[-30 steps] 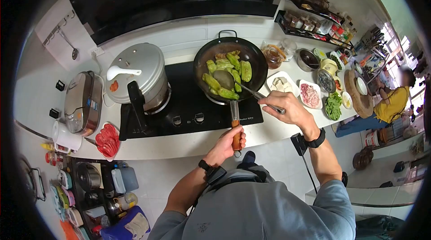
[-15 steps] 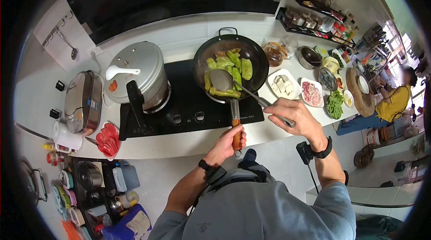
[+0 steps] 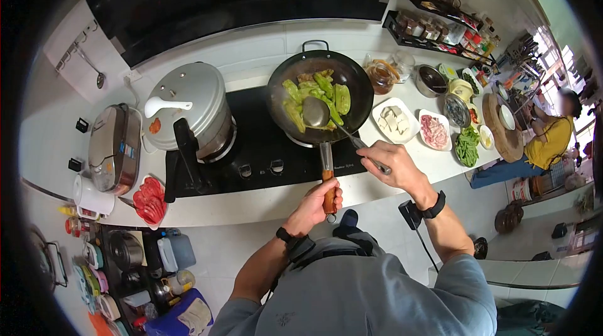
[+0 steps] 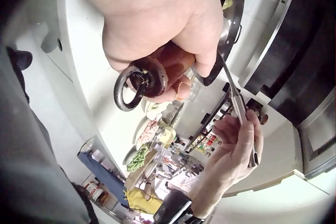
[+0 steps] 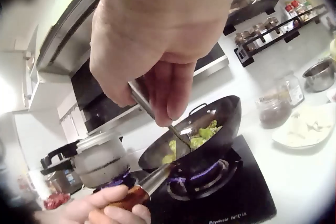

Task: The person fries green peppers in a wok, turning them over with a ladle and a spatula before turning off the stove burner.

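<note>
Green peppers (image 3: 342, 98) lie in a black wok (image 3: 359, 85) on the lit hob, softened and browned in places. My left hand (image 3: 312, 206) grips the wok's wooden handle (image 3: 329, 193), fingers wrapped round it. In the left wrist view, the handle's end ring (image 4: 128, 91) sticks out from the fist. With my right hand (image 3: 394, 165) I hold a metal ladle (image 3: 315, 112) by its grey handle, its round head down among the peppers. Seen from the right wrist, thumb and fingers close round the ladle's shaft (image 5: 143, 100).
A large pressure cooker (image 3: 210, 100) with a white spoon (image 3: 166, 105) on its lid stands left. Purple-blue flame (image 5: 202, 174) burns under the wok. Plates of white pieces (image 3: 396, 124) and raw sliced meat (image 3: 433, 130) lie right. A person in yellow (image 3: 549, 144) stands farther right.
The ladle head swung left over the peppers, then came back slightly right, the left-hand peppers shifting under it. My right hand drew back right, then moved forward and left. My left hand kept its grip.
</note>
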Demonstrator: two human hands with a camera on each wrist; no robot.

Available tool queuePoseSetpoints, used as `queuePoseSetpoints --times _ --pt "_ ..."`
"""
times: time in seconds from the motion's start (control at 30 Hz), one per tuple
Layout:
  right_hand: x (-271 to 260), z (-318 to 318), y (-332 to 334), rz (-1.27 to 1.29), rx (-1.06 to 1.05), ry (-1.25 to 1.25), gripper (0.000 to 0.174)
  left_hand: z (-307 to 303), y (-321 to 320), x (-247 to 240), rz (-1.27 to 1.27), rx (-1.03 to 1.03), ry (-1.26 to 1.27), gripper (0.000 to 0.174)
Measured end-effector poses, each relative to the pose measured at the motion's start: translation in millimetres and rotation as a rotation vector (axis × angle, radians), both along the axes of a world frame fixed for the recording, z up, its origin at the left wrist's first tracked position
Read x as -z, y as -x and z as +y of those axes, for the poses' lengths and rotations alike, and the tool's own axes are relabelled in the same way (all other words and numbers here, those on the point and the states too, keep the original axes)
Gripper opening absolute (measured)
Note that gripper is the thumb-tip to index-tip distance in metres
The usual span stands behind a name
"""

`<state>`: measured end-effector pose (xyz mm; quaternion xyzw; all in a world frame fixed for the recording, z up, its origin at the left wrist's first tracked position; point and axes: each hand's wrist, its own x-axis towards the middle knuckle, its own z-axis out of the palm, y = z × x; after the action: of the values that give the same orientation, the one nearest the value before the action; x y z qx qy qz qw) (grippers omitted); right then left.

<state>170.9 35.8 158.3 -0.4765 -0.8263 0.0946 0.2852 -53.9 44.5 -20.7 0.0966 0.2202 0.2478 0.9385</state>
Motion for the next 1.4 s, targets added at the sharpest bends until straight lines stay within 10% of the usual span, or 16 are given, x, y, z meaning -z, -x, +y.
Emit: queuePoseSetpoints --times 0.87,1.33,1.4 --pt "17.2 -6.1 -12.3 0.03 0.207 -0.168 0.022 1.4 -0.9 3.0 -0.004 -0.005 -0.013 0.022" --pt "25.0 2.1 -17.2 0.186 0.099 0.061 0.021 -0.5 -1.4 2.2 0.004 -0.017 -0.013 0.022" --pt "23.5 0.5 -18.2 0.538 0.314 0.312 0.021 -0.4 -0.9 2.0 0.006 -0.021 -0.019 0.022"
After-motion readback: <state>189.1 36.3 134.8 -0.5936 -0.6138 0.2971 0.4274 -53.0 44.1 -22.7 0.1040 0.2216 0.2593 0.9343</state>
